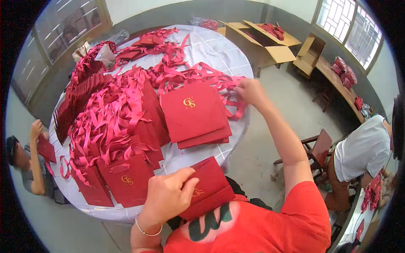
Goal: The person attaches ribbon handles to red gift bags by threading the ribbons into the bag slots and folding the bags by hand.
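Note:
Close to my body, my left hand (168,195) grips a small dark red paper bag (211,177) at its left edge, the thumb lying over its front. My right hand (252,91) is stretched out to the table's right edge. Its fingers are pinched on a pink ribbon (238,110) that hangs in loops beneath it. Between my hands lies a short stack of flat red paper bags (194,114) with a gold emblem on the top one. Left of that stack is a big heap of pink ribbons (112,114) on more red bags (126,181).
A white cloth (215,46) covers the round table. Open cardboard boxes (253,46) stand beyond it, with a wooden bench (341,84) along the wall. A co-worker (31,164) at the left holds a red bag; another person (363,147) bends by a chair (318,147) at the right.

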`<action>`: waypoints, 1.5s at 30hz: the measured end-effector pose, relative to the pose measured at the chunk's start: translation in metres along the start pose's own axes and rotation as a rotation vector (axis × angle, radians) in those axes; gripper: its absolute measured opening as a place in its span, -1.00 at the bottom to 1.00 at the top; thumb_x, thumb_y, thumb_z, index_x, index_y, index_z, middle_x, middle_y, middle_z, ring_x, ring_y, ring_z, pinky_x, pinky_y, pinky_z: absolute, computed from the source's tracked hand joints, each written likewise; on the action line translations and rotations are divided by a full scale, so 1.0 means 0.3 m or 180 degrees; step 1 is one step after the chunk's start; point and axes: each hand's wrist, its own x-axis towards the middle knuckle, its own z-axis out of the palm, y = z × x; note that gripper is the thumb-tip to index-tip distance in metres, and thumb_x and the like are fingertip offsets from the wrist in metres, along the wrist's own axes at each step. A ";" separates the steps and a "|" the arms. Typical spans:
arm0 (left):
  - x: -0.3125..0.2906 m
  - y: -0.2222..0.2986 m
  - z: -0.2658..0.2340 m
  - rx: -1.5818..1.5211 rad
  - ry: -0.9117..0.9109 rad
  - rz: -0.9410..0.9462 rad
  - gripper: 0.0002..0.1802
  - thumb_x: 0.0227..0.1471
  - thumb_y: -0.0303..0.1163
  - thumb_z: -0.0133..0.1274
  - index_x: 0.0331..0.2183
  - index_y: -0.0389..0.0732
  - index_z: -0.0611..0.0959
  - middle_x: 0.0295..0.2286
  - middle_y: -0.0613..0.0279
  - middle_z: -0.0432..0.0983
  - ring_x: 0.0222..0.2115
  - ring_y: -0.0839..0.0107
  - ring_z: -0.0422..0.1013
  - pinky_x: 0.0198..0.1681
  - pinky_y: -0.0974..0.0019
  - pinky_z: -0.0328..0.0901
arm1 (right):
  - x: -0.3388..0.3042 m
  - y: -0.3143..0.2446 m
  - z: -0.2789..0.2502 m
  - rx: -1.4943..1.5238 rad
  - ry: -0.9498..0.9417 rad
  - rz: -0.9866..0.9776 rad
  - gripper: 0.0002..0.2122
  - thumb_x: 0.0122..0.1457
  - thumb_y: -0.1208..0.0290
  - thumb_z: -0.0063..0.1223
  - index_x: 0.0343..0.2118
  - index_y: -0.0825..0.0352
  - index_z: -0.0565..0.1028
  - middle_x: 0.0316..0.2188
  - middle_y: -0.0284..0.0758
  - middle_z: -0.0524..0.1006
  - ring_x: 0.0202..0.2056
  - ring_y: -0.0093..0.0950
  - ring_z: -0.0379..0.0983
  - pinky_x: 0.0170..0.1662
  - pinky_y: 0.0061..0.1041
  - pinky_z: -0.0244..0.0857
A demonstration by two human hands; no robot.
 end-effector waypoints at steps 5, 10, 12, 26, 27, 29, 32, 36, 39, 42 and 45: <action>-0.004 -0.020 0.011 -0.0145 -0.0316 -0.0374 -0.82 -0.02 -0.37 0.18 -0.34 -0.26 0.66 -0.55 -0.06 0.54 -0.52 0.06 0.54 -0.49 0.19 0.37 | 0.017 0.020 -0.010 0.1956 -0.0325 0.0648 -0.77 0.05 0.28 0.28 -0.42 0.38 0.64 -0.60 -0.31 0.58 -0.55 -0.55 0.47 -0.44 -0.47 0.33; -0.026 -0.042 0.015 -0.0319 -0.0434 -0.0552 -0.84 0.01 -0.36 0.14 -0.38 -0.26 0.63 -0.56 -0.09 0.52 -0.51 -0.03 0.51 -0.47 0.12 0.35 | 0.043 -0.029 -0.050 0.3091 0.0036 0.0429 -0.83 0.18 0.40 0.16 -0.44 0.41 0.57 -0.53 -0.45 0.55 -0.51 -0.69 0.39 -0.45 -0.67 0.26; -0.035 -0.045 0.003 -0.0160 -0.0514 -0.0563 -0.85 0.01 -0.38 0.12 -0.44 -0.28 0.58 -0.56 -0.11 0.49 -0.50 -0.10 0.47 -0.48 0.08 0.31 | 0.050 -0.048 -0.084 0.2905 -0.0006 0.0488 -0.87 0.24 0.43 0.07 -0.35 0.41 0.51 -0.45 -0.40 0.57 -0.43 -0.65 0.46 -0.36 -0.65 0.34; -0.054 -0.112 -0.003 -0.1117 -0.0828 -0.0940 -0.76 0.06 -0.35 0.07 -0.24 -0.29 0.59 -0.44 -0.12 0.56 -0.36 -0.05 0.52 -0.32 0.09 0.37 | 0.277 -0.158 -0.290 0.5143 0.0557 0.0643 -0.79 0.19 0.40 0.18 -0.18 0.39 0.50 -0.46 -0.35 0.53 -0.46 -0.53 0.48 -0.35 -0.57 0.43; -0.056 -0.108 0.001 -0.1079 -0.0809 -0.0925 -0.76 0.06 -0.35 0.07 -0.25 -0.28 0.59 -0.46 -0.11 0.55 -0.38 -0.03 0.52 -0.33 0.11 0.36 | 0.305 -0.138 -0.304 0.5116 0.0373 0.0420 -0.79 0.19 0.40 0.17 -0.17 0.39 0.50 -0.44 -0.33 0.54 -0.45 -0.53 0.49 -0.34 -0.56 0.43; -0.050 -0.100 0.005 -0.1035 -0.0814 -0.0881 -0.77 0.06 -0.35 0.07 -0.26 -0.28 0.60 -0.47 -0.09 0.55 -0.40 -0.02 0.52 -0.34 0.13 0.36 | 0.354 -0.110 -0.342 0.5240 0.0453 0.0195 -0.79 0.20 0.41 0.16 -0.17 0.42 0.50 -0.38 -0.29 0.57 -0.39 -0.51 0.52 -0.28 -0.54 0.44; -0.065 -0.099 0.003 -0.1176 -0.0771 -0.1077 -0.78 0.06 -0.34 0.08 -0.30 -0.29 0.60 -0.52 -0.10 0.51 -0.45 0.00 0.51 -0.39 0.14 0.34 | 0.334 -0.262 -0.483 0.5111 0.0987 -0.0051 -0.78 0.27 0.39 0.06 -0.12 0.42 0.49 -0.34 -0.35 0.55 -0.44 -0.63 0.45 -0.36 -0.68 0.38; -0.053 -0.128 0.004 -0.0968 -0.0738 -0.0975 -0.79 0.06 -0.36 0.07 -0.35 -0.33 0.58 -0.52 -0.18 0.44 -0.48 -0.05 0.46 -0.44 0.14 0.29 | 0.247 -0.217 -0.557 0.4364 0.0749 -0.0246 -0.82 0.26 0.46 0.04 -0.14 0.41 0.47 -0.39 -0.37 0.51 -0.57 -0.75 0.28 -0.55 -0.78 0.13; -0.048 -0.147 0.012 -0.1026 -0.0491 -0.0903 -0.79 0.03 -0.38 0.07 -0.32 -0.33 0.59 -0.47 -0.16 0.50 -0.39 -0.06 0.50 -0.36 0.13 0.34 | 0.040 -0.327 -0.520 0.3148 0.0482 -0.0461 -0.83 0.24 0.39 0.08 -0.24 0.41 0.54 -0.39 -0.43 0.55 -0.36 -0.72 0.45 -0.35 -0.73 0.29; -0.041 -0.162 0.028 -0.1032 -0.0543 -0.0921 -0.78 0.03 -0.39 0.06 -0.27 -0.33 0.58 -0.44 -0.14 0.53 -0.36 -0.03 0.51 -0.31 0.13 0.35 | -0.232 -0.385 -0.428 0.3097 -0.0209 -0.0649 -0.88 0.14 0.52 0.18 -0.26 0.37 0.55 -0.41 -0.45 0.55 -0.42 -0.68 0.45 -0.39 -0.69 0.30; -0.043 -0.190 0.061 -0.1167 -0.0519 -0.0709 -0.75 0.01 -0.41 0.07 -0.24 -0.33 0.57 -0.39 -0.16 0.53 -0.31 -0.05 0.50 -0.27 0.13 0.35 | -0.419 -0.453 -0.369 0.2680 -0.0642 -0.0987 -0.92 0.02 0.61 0.22 -0.40 0.40 0.56 -0.49 -0.35 0.55 -0.50 -0.68 0.44 -0.44 -0.68 0.32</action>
